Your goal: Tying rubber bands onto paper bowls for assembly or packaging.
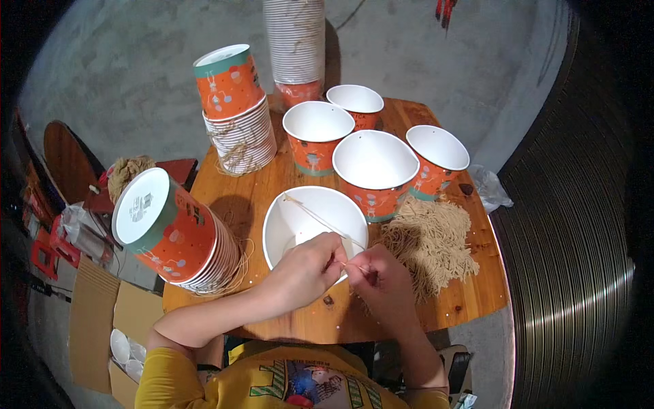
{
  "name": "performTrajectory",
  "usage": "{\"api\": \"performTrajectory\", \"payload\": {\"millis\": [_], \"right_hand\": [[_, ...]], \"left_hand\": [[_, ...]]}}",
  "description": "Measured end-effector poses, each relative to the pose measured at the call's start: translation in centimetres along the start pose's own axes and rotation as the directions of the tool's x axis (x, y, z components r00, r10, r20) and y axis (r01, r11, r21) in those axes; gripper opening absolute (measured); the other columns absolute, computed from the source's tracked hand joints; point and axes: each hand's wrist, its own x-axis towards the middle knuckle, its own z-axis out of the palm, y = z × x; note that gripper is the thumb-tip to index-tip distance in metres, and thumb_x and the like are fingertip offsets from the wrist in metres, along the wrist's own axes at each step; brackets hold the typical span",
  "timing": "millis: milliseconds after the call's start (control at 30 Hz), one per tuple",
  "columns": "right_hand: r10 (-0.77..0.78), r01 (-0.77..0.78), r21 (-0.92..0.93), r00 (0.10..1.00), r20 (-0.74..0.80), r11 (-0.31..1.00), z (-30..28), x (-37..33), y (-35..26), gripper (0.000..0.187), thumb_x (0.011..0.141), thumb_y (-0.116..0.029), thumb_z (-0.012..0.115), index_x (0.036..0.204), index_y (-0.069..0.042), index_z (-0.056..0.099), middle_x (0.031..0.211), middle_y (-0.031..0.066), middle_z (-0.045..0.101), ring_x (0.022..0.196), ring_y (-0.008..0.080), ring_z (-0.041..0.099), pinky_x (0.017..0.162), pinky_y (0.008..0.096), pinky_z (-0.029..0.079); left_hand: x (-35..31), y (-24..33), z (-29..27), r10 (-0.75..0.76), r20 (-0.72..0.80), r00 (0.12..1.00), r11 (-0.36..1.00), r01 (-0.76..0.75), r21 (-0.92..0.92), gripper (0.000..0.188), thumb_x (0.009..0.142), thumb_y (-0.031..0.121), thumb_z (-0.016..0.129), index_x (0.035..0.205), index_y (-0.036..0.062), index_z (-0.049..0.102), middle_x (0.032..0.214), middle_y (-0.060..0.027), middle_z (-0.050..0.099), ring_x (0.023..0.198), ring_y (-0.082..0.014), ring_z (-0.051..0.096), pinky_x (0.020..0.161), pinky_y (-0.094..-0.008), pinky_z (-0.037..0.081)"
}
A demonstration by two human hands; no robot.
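Observation:
Both my hands meet over the near rim of a white-lined paper bucket [279,225] at the front of the wooden table. A thin tan cord [317,217] runs from the bucket's far left rim across its mouth to my fingers. My left hand [310,264] pinches the cord, knuckles turned up. Close beside it on the right, my right hand [381,283] is closed on the cord's end, thumb and finger together. The exact knot or loop between the fingertips is too small to make out. A heap of tan cords [436,245] lies to the right of my right hand.
Several orange paper buckets [376,162] stand upright behind the working one. Upside-down stacks with cords rise at the left [177,232] and back left [238,116]. A tall wrapped stack [296,48] stands behind. An open cardboard box [95,324] sits on the floor at lower left.

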Motion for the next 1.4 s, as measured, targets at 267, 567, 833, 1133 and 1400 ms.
{"api": "performTrajectory", "payload": {"millis": [267, 567, 833, 1133, 1400], "right_hand": [[-0.043, 0.044, 0.036, 0.999, -0.019, 0.998, 0.0, -0.2, 0.1, 0.017, 0.087, -0.019, 0.062, 0.093, -0.003, 0.059, 0.082, 0.0107, 0.057, 0.068, 0.0204, 0.06, 0.064, 0.0325, 0.05], [-0.141, 0.144, 0.007, 0.977, -0.163, 0.99, 0.6, -0.1, 0.5, 0.007, 0.085, -0.007, 0.062, 0.088, -0.003, 0.057, 0.075, 0.001, 0.051, 0.062, 0.0059, 0.049, 0.056, 0.0214, 0.041], [-0.39, 0.362, -0.184, 0.908, -0.15, 0.914, -0.2, 0.1, 2.1, 0.014, 0.081, -0.007, 0.066, 0.095, -0.007, 0.061, 0.086, 0.0084, 0.056, 0.074, 0.0217, 0.059, 0.063, 0.032, 0.049], [-0.219, 0.249, -0.304, 0.967, 0.129, 0.92, -2.2, 1.1, -0.1, 0.017, 0.075, -0.007, 0.067, 0.092, -0.008, 0.061, 0.083, 0.0104, 0.055, 0.071, 0.0282, 0.058, 0.06, 0.0377, 0.048], [-0.437, 0.435, -0.41, 0.895, 0.095, 0.802, -1.6, 2.0, -0.4, 0.011, 0.075, -0.005, 0.062, 0.084, -0.005, 0.057, 0.075, 0.0101, 0.054, 0.061, 0.0229, 0.056, 0.052, 0.0343, 0.045]], "left_hand": [[0.5, -0.2, -0.2, -0.081, 0.093, 0.992, 0.974, 0.099, -0.204, 0.012, 0.085, 0.003, 0.058, 0.091, 0.0033, 0.048, 0.076, -0.0063, 0.052, 0.07, -0.0167, 0.052, 0.067, -0.0297, 0.045], [1.2, -1.0, 0.1, -0.09, 0.205, 0.975, 0.785, 0.196, -0.588, 0.026, 0.083, -0.006, 0.059, 0.102, 0.0056, 0.045, 0.084, 0.0013, 0.048, 0.081, -0.007, 0.047, 0.075, -0.0216, 0.042], [1.8, -0.9, -0.3, -0.196, 0.295, 0.935, 0.704, 0.343, -0.622, 0.035, 0.081, -0.007, 0.06, 0.109, 0.005, 0.043, 0.09, -0.0032, 0.055, 0.084, -0.0091, 0.053, 0.079, -0.0223, 0.044], [1.6, -0.9, -0.6, -0.269, 0.289, 0.919, 0.702, 0.393, -0.594, 0.041, 0.083, -0.005, 0.064, 0.115, 0.0058, 0.039, 0.09, -0.0051, 0.059, 0.086, -0.0106, 0.055, 0.079, -0.0223, 0.044], [1.5, -0.7, -0.3, -0.259, 0.279, 0.925, 0.721, 0.377, -0.581, 0.037, 0.084, -0.003, 0.061, 0.113, 0.0043, 0.04, 0.085, -0.0028, 0.055, 0.081, -0.0092, 0.053, 0.075, -0.0227, 0.043]]}}
